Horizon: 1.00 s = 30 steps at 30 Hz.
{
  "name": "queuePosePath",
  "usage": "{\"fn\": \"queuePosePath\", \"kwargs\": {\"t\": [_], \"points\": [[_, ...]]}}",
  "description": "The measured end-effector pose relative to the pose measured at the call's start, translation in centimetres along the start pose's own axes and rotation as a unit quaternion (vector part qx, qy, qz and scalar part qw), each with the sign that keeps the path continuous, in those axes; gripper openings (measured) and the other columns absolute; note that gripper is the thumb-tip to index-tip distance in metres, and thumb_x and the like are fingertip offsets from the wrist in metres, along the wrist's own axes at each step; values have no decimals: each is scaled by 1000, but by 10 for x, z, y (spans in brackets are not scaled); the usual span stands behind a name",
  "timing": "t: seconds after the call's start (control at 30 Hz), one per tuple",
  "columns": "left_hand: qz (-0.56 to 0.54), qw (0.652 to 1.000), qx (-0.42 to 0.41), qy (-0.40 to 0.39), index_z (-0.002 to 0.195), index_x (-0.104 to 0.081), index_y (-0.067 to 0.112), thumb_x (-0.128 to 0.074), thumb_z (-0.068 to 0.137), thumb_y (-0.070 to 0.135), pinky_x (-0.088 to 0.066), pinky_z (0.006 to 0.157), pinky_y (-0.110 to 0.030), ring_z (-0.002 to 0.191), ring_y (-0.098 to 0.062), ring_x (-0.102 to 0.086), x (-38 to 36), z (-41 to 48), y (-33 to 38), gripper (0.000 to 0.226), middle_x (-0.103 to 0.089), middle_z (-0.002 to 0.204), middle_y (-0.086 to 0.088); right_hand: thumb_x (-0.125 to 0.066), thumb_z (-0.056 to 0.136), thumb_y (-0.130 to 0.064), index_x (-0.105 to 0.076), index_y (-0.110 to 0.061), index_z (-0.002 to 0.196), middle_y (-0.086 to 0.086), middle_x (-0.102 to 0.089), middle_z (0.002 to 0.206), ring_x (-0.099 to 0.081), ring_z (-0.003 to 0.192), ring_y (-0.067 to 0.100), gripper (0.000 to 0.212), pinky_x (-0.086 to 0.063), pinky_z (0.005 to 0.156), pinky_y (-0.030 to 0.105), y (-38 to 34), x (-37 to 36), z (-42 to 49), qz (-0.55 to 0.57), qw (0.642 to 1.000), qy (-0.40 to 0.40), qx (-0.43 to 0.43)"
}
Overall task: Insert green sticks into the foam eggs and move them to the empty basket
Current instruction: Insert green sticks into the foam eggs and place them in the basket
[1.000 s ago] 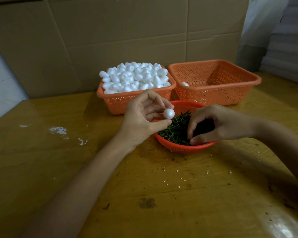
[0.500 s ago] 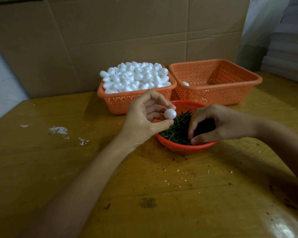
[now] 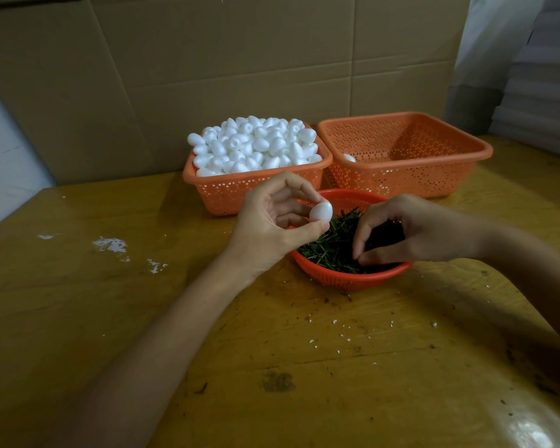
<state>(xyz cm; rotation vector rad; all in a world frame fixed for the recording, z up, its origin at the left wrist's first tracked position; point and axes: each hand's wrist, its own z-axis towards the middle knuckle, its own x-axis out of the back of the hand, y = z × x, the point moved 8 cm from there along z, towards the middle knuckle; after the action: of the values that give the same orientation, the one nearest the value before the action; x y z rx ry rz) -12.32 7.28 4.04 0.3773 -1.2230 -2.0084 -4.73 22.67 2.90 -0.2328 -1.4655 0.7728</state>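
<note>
We see the left hand (image 3: 272, 221) raised over the near-left rim of the bowl (image 3: 346, 279). It pinches one egg (image 3: 321, 211) between the thumb below and the forefinger above, and the other fingers curl loosely behind. The egg hangs in the air just above the sticks (image 3: 332, 242), apart from both baskets. Its long axis is tilted, running from lower left to upper right in the view, with the upper end turned toward the right hand (image 3: 411, 231). We cannot tell which end is the narrower.

The right hand comes in from the right and arches over the bowl. Its fingers bend down into the sticks, and the thumb and forefinger tips are drawn close together at the heap. We cannot tell whether a stick lies between them. The sticks lie in a dark green heap pointing every way, some poking up toward the egg.

Behind the bowl two orange baskets stand side by side. The left basket (image 3: 227, 192) is piled above its rim with eggs (image 3: 256, 143) lying at all angles. The right basket (image 3: 401, 176) holds a lone egg (image 3: 349, 157) in its near-left corner, half hidden by the wall.

All of this rests on a wooden table (image 3: 110, 318), with white crumbs (image 3: 110, 245) to the left and specks in front of the bowl. Cardboard (image 3: 240, 59) stands behind.
</note>
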Motion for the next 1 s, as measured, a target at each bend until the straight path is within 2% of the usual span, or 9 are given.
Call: {"fn": "queuePosePath", "kwargs": {"t": [0.13,0.2,0.3,0.4,0.5,0.6,0.73,0.9,1.0], "points": [[-1,1000,5,10,99,-66,18,-85,79,1,-60,76,-28,89,-31,-77,2,0,-3,32,-75,104,-6,-82,85,-24,-80,-27,95,-16,-78,94,-74,92,4,10,-54,85,18,-3,3,2,-6,999,40,7],[-1,1000,8,13,103,-67,18,-85,80,1,-61,80,-40,93,-38,-78,3,0,-5,34,-75,106,-8,-80,81,-39,-80,-28,93,-14,-78,93,-74,91,5,16,-57,86,24,-6,7,3,-4,997,73,11],[9,1000,10,10,113,-70,17,-85,83,-1,-61,88,-57,95,-38,-78,5,0,-7,38,-74,108,-10,-77,74,-52,-79,-27,89,-11,-79,87,-76,85,6,30,-61,84,36,-8,16,1,7,989,149,16],[-3,1000,12,5,117,-71,12,-81,87,-6,-65,84,-45,97,-34,-79,4,0,-7,36,-74,111,-11,-78,74,-52,-78,-23,86,-7,-78,79,-76,75,10,31,-64,76,41,-6,21,-2,22,978,205,18],[-15,1000,10,8,114,-72,5,-76,90,-9,-64,78,-32,97,-32,-79,3,0,-7,28,-72,113,-18,-77,76,-52,-78,-22,86,-6,-78,75,-76,71,14,32,-64,74,40,-5,21,-3,39,974,221,16],[-33,999,14,19,114,-69,1,-75,92,-8,-64,76,-32,96,-35,-79,4,1,-8,25,-72,111,-18,-74,77,-51,-78,-21,93,-4,-79,81,-77,77,10,34,-64,81,42,-6,19,-1,37,978,207,8],[-48,998,24,31,111,-68,8,-78,90,-4,-64,77,-33,94,-37,-79,5,0,-9,26,-76,109,-16,-71,81,-47,-76,-19,99,-2,-81,89,-78,85,11,34,-62,90,47,-6,21,-2,45,977,210,4],[-41,998,30,46,106,-67,7,-82,87,-3,-64,82,-36,92,-28,-77,9,0,-12,26,-78,105,-11,-78,85,-20,-74,-15,92,2,-80,88,-78,89,17,10,-63,88,47,-3,23,-4,60,972,228,7],[-44,998,26,46,102,-65,4,-81,86,-6,-63,83,-32,95,-21,-76,10,0,-11,24,-79,105,-11,-80,85,-11,-73,-10,91,5,-80,87,-78,88,20,10,-63,85,44,-5,24,-5,76,968,238,23]]}}
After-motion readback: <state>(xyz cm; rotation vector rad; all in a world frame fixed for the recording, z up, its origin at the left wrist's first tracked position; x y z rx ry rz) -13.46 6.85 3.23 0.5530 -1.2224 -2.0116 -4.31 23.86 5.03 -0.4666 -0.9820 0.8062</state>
